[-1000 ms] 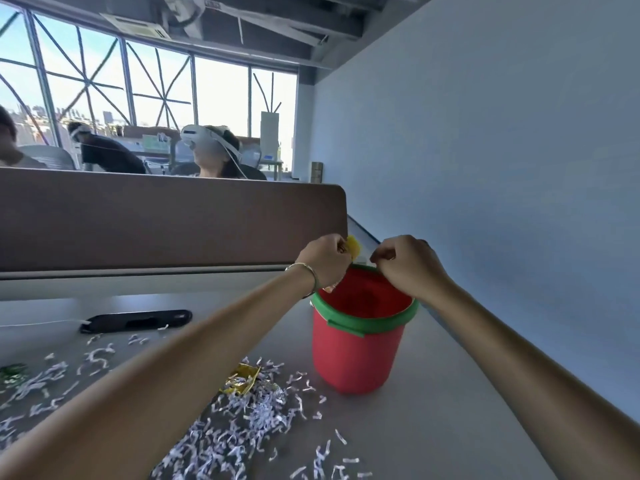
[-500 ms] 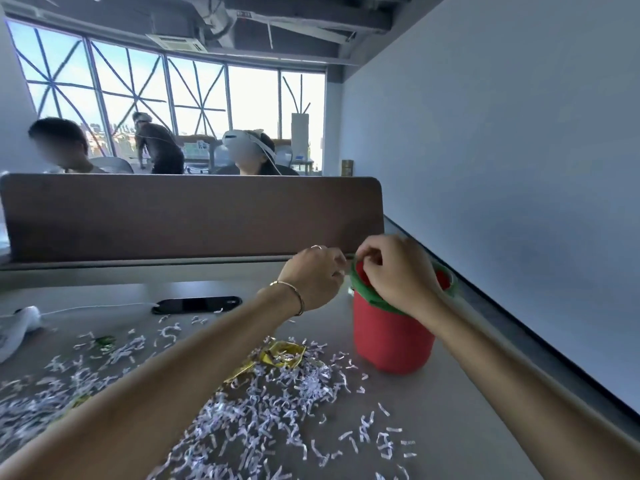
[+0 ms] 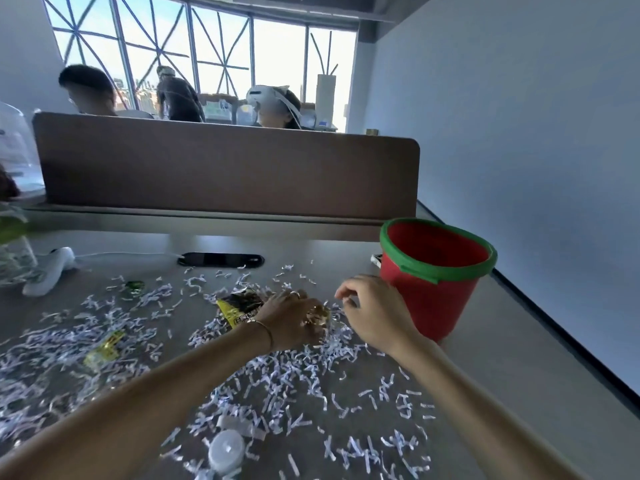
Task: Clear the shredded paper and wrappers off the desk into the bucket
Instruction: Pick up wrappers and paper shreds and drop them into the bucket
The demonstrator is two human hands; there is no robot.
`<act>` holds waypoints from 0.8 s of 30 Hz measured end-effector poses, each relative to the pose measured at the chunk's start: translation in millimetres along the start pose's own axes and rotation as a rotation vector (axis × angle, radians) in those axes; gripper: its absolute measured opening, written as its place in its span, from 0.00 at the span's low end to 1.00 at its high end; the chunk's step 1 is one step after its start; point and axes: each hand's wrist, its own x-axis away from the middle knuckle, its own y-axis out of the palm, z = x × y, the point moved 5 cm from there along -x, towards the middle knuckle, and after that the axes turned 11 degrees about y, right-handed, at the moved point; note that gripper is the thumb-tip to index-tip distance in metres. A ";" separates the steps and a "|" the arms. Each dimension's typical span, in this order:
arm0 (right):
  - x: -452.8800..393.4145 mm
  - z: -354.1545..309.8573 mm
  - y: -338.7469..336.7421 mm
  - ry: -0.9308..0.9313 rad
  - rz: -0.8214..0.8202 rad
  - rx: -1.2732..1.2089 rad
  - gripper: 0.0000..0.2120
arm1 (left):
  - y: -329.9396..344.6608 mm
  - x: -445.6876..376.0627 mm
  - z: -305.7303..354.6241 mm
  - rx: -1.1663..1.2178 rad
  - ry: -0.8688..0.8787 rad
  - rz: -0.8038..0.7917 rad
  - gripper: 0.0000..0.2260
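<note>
Shredded paper lies scattered across most of a grey desk as a person works to clear it. At far left a white device with its cable rests near a clear container, with a small green wrapper and a yellow wrapper lying among the strips. Toward the middle, a black-and-yellow wrapper sits just beside the left hand, whose fingers are curled down into a crinkled gold wrapper and the shreds around it (motion blur hides how firm the hold is). The right hand hovers next to it, fingers loosely bent and seemingly holding nothing. At right stands the red bucket with its green rim, upright and close behind the right hand. A white cap lies nearest the camera.

The step in hand appears to be gathering a fresh handful. Next, both hands would likely need to close round the pile and carry it over the bucket's rim without shedding strips; most of the litter remains.
</note>
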 end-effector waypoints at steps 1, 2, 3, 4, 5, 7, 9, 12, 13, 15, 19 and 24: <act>2.1 5.1 3.1 0.013 -0.009 0.007 0.09 | -0.6 -0.6 1.3 -0.002 0.018 0.041 0.19; 3.6 10.6 6.4 0.026 -0.018 0.008 0.09 | -0.7 -1.5 2.1 -0.012 0.031 0.078 0.14; 5.4 15.4 9.4 0.039 -0.028 0.006 0.09 | -0.5 -2.8 2.2 -0.004 0.035 0.118 0.10; 6.7 20.4 13.7 0.052 -0.037 0.004 0.09 | -1.1 -4.4 1.5 0.020 0.021 0.161 0.08; 7.9 23.8 17.9 0.064 -0.046 0.011 0.09 | -3.1 -5.4 0.0 0.041 -0.004 0.205 0.08; 8.3 30.1 29.2 0.084 -0.079 0.030 0.10 | -9.6 -6.5 -3.8 0.081 -0.055 0.275 0.07; 7.3 33.3 41.7 0.117 -0.148 0.058 0.15 | -16.3 -3.7 -9.4 0.149 -0.097 0.325 0.08; 6.6 35.1 65.4 0.134 -0.274 0.187 0.31 | -21.3 5.7 -18.6 0.298 -0.135 0.420 0.14; 7.5 33.0 72.2 0.136 -0.302 0.240 0.33 | -21.8 9.5 -20.6 0.335 -0.156 0.438 0.15; 10.4 27.3 83.2 0.125 -0.307 0.287 0.32 | -21.2 16.5 -25.4 0.368 -0.221 0.450 0.11; 18.4 11.9 90.6 0.017 -0.214 0.363 0.28 | -17.7 29.9 -34.3 0.456 -0.332 0.457 0.18; 19.5 4.3 88.1 -0.093 -0.136 0.356 0.14 | -17.2 34.6 -33.6 0.474 -0.307 0.444 0.18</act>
